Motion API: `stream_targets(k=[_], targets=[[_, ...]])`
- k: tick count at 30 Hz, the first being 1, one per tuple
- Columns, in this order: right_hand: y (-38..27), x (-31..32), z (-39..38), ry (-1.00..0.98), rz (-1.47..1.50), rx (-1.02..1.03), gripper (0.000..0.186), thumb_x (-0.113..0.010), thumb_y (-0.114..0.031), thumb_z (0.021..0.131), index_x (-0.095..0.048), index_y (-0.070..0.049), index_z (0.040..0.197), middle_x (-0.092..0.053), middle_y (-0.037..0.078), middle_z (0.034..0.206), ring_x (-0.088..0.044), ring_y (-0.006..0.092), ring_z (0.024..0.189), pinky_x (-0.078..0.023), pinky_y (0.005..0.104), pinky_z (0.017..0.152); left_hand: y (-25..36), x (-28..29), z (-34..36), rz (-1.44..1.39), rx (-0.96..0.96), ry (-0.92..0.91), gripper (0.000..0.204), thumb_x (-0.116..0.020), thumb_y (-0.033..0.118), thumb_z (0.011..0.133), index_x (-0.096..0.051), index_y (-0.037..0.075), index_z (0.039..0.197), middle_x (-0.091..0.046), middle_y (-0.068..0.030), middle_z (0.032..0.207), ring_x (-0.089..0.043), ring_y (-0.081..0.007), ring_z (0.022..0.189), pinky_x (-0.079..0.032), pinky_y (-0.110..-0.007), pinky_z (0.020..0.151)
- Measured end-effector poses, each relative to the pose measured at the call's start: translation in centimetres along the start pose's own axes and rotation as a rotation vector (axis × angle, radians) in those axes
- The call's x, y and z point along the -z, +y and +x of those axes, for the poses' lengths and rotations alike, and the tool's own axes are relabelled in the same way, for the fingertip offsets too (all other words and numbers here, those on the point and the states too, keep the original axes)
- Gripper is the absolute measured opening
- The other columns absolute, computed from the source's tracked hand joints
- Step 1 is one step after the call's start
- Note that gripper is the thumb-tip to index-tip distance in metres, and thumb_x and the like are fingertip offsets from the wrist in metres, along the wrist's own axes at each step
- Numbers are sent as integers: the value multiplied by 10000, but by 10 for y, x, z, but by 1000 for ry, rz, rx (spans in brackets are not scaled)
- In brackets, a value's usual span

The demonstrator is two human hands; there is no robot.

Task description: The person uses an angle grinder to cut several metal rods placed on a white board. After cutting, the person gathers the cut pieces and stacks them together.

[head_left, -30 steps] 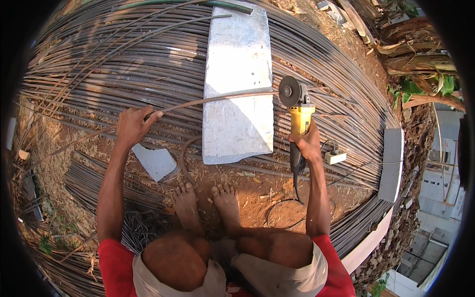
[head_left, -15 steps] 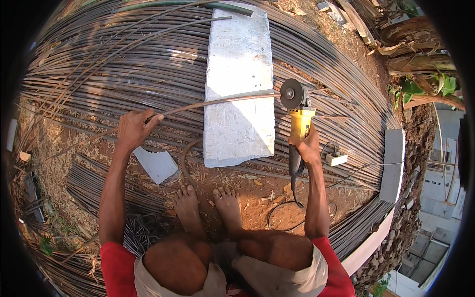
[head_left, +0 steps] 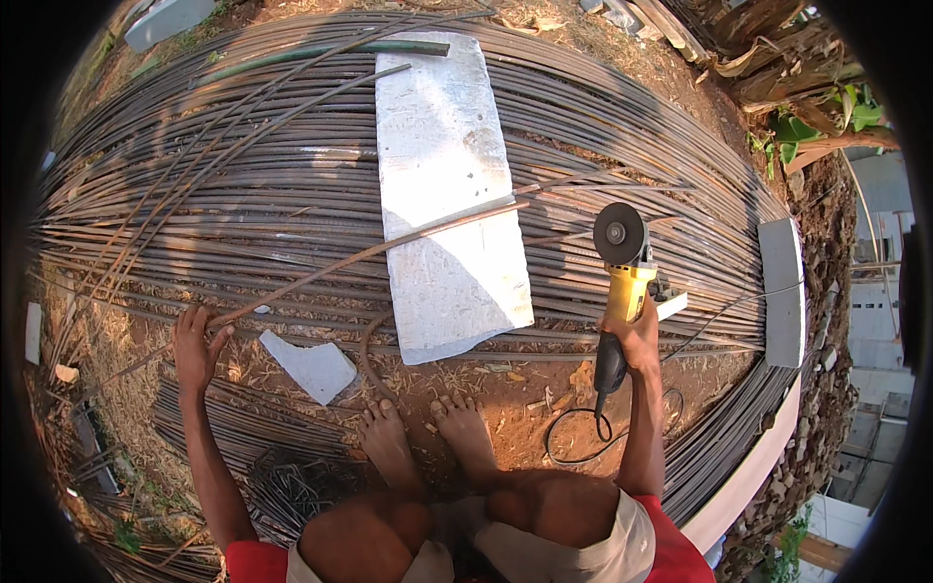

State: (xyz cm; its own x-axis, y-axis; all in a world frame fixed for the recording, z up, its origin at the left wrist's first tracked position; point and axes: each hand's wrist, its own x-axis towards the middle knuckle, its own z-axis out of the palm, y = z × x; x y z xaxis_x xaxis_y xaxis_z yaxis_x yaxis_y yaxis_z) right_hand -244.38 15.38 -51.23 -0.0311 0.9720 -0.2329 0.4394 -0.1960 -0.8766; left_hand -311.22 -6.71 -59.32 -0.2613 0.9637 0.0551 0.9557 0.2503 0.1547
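Note:
An angle grinder (head_left: 630, 284) with a yellow body, black handle and dark disc is in my right hand (head_left: 634, 335), its fingers wrapped round the tool. The disc stands to the right of a long, thin steel bar (head_left: 362, 255), apart from its tip. This bar slants across a pale concrete slab (head_left: 457, 282), and its right end reaches just past the slab's edge. My left hand (head_left: 197, 348) is closed over the bar at the left, with the thumb sticking out. The bar shows on both sides of that hand.
Many steel bars (head_left: 272, 189) run left to right beneath the slab. A green rod (head_left: 389, 47) crosses the slab's far end. A broken pale piece (head_left: 316, 369) lies before my feet (head_left: 465, 435). The grinder's cord (head_left: 559, 457) loops on the soil. Another concrete block (head_left: 782, 291) stands right.
The grinder has moved right, away from the bar's end. My left hand has shifted left and nearer to me, and the bar's right end has drawn back left. The whole view has shifted slightly.

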Motion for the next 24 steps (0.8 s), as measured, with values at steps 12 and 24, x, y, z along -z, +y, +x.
stream_targets(k=[12,24], targets=[[39,48,-57,163,129,-76,686,-784,-191,675,-599,24,1300,-648,84,984,-648,206,868,-552,358,710,-55,6,-12,-491,148,-80,588,-682,501,1042,-500,56,705,-362,-29,605,-270,-151,581,-248,-378,547],[30,52,-68,173,187,-46,775,-786,-211,678,-564,46,1374,-636,90,1049,-649,204,886,-561,350,727,122,2,41,-228,-50,-144,552,-697,556,985,-655,11,1066,-651,-194,909,-646,-410,807,-492,-517,703]])
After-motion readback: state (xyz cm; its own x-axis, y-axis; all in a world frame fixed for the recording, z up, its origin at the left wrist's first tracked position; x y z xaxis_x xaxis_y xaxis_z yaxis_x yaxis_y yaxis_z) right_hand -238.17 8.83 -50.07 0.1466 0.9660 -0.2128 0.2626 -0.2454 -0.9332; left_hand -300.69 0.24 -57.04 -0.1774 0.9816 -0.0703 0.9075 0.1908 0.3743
